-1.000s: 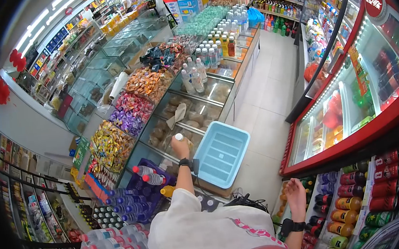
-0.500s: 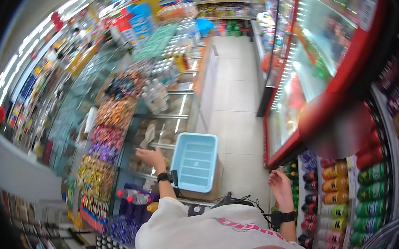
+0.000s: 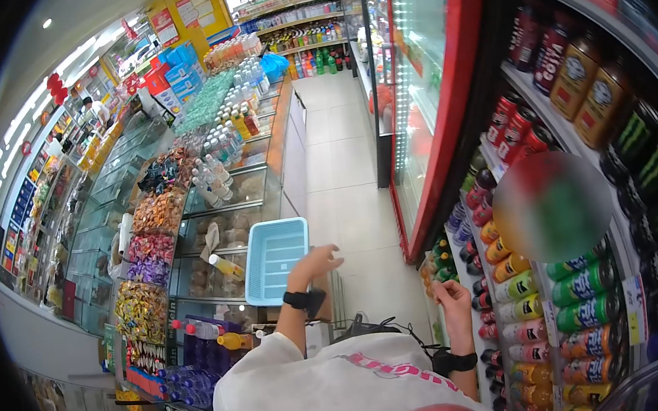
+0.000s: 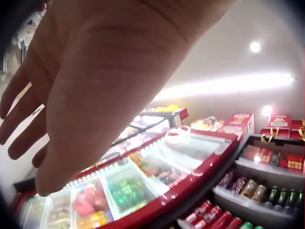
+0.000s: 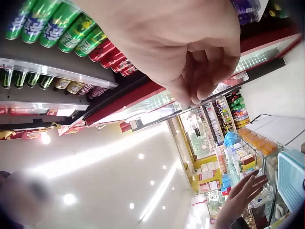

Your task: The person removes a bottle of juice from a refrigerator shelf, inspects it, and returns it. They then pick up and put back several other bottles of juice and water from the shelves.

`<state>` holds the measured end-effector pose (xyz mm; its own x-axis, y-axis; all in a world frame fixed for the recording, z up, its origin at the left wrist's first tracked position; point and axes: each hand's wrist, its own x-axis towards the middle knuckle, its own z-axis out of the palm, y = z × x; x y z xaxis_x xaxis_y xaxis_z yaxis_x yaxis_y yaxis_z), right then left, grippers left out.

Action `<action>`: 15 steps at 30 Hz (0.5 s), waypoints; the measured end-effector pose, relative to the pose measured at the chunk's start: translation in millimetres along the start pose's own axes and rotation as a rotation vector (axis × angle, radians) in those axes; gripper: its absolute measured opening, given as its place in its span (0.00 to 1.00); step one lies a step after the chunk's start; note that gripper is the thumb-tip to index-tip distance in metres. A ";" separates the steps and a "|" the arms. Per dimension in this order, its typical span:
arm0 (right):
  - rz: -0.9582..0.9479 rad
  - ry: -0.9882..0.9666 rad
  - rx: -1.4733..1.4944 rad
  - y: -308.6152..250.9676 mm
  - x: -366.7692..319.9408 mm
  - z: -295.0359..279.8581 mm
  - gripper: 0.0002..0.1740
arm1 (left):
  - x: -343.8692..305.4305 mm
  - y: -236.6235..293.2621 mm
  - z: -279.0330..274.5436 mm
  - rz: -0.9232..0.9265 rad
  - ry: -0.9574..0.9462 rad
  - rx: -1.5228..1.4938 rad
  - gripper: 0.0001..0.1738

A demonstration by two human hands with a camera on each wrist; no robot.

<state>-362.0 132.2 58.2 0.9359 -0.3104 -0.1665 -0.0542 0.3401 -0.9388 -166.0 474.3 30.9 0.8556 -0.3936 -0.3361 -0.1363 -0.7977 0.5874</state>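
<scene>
My left hand [image 3: 314, 263] is beside the right rim of a light blue plastic basket [image 3: 280, 286], fingers loosely extended and holding nothing. In the left wrist view that hand [image 4: 90, 90] spreads over the background, touching no object. A yellowish bottle with a white cap [image 3: 227, 267] lies tilted on the glass counter, left of the basket. My right hand [image 3: 453, 304] hangs near the shelves of drinks, its fingers loosely curled. Nothing shows between the fingers of the right hand [image 5: 190, 52] in the right wrist view.
Candy piles [image 3: 140, 304] and standing bottles [image 3: 213, 176] line the counter on the left. A tiled aisle [image 3: 346, 180] runs forward beside a red-framed fridge [image 3: 435, 118]. Shelved bottles and cans [image 3: 584, 308] stand at the right; a purple crate [image 3: 201, 350] sits at lower left.
The left hand, which gripped a white-capped bottle, has let it go and moved right past the basket. The view has turned toward the drinks shelves. The right hand's fingers have curled more.
</scene>
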 end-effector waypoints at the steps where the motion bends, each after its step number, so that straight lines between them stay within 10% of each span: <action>1: 0.002 0.013 0.006 -1.6 -12.3 -8.9 0.09 | 0.7 9.1 23.3 0.029 -0.042 0.036 0.32; 7: 0.066 0.044 -0.040 4.7 -69.4 -55.7 0.18 | -46.6 86.9 108.7 0.164 -0.366 0.193 0.36; 15: 0.087 -0.037 -0.203 -20.8 -111.9 -77.3 0.22 | -56.4 92.3 129.3 0.118 -0.342 0.285 0.35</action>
<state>-492.5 91.2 73.0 0.9366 -0.2537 -0.2416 -0.2006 0.1770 -0.9636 -291.4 363.8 8.9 0.6185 -0.5796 -0.5306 -0.3958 -0.8131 0.4267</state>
